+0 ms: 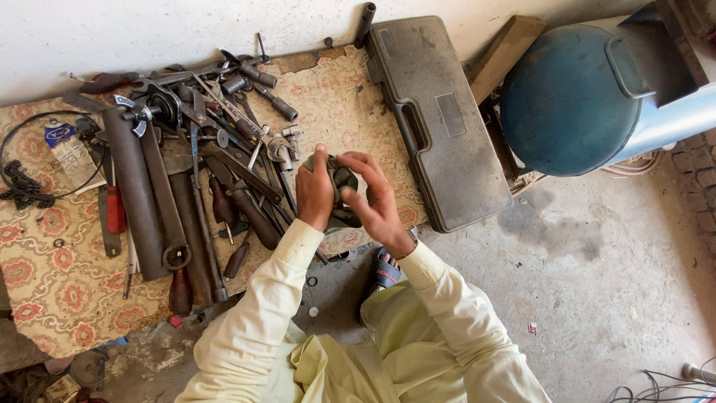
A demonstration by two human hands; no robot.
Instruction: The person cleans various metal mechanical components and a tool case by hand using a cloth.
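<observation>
Both of my hands are closed around a dark grey-green rag [342,179] bunched over something I cannot make out. My left hand [314,191] grips its left side with the thumb on top. My right hand [378,203] wraps it from the right, fingers curled over it. They hover above the near edge of a patterned floral mat [52,276] lying on the floor. A heap of wrenches, sockets and screwdrivers [216,127] lies just left of my hands. Pale yellow sleeves cover my arms.
A closed grey plastic tool case [436,119] lies right of my hands. A blue round tank [570,101] sits at the upper right. Long steel pipes [138,194] and a black chain [26,186] lie on the mat's left. Small washers [312,282] dot the concrete floor.
</observation>
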